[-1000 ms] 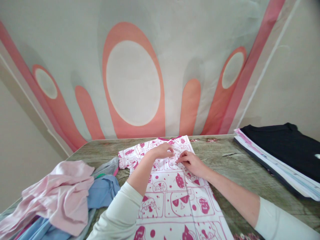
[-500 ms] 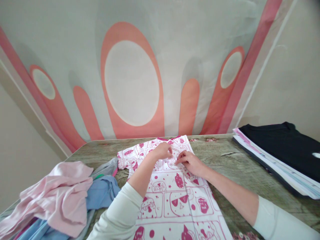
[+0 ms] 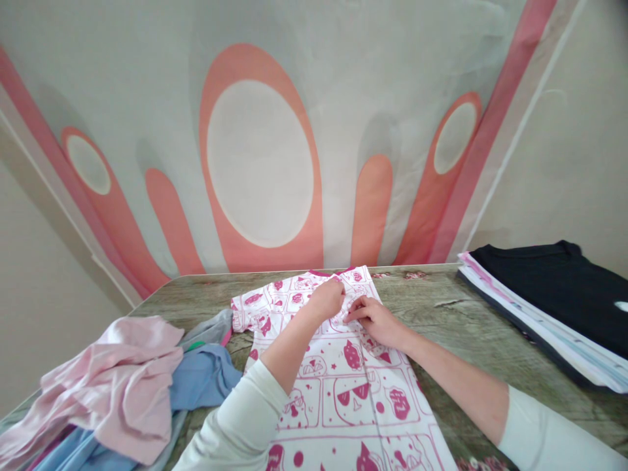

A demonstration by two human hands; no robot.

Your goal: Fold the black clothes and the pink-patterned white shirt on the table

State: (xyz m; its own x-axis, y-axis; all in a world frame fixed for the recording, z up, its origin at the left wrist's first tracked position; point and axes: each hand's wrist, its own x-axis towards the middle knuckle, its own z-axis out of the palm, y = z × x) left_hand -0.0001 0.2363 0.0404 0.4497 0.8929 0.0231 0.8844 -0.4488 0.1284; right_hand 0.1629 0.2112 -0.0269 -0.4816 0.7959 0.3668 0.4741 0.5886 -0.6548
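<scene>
A white short-sleeved shirt (image 3: 338, 399) with magenta cartoon prints lies flat before me, its magenta-trimmed collar at the far end. One sleeve (image 3: 250, 311) spreads out to the left, while the right side is folded inward along a straight crease. Just below the collar, my left hand (image 3: 328, 299) is closed, its fingers curled down at the fabric and partly hidden. My right hand (image 3: 371, 318) rests on the upper right part of the shirt, thumb and fingers pinching the cloth. The two hands are close together but apart.
On the left of the wood-patterned table (image 3: 432, 333) is a loose heap of pink clothing (image 3: 118, 386), with blue clothing (image 3: 203, 376) and grey cloth beside it. A neat stack of folded clothes topped by a black shirt (image 3: 554, 281) sits at the right. The wall rises behind the table.
My left hand has moved a little right toward my right hand, and its fingers have curled in more. The right hand and the shirt stay almost where they were.
</scene>
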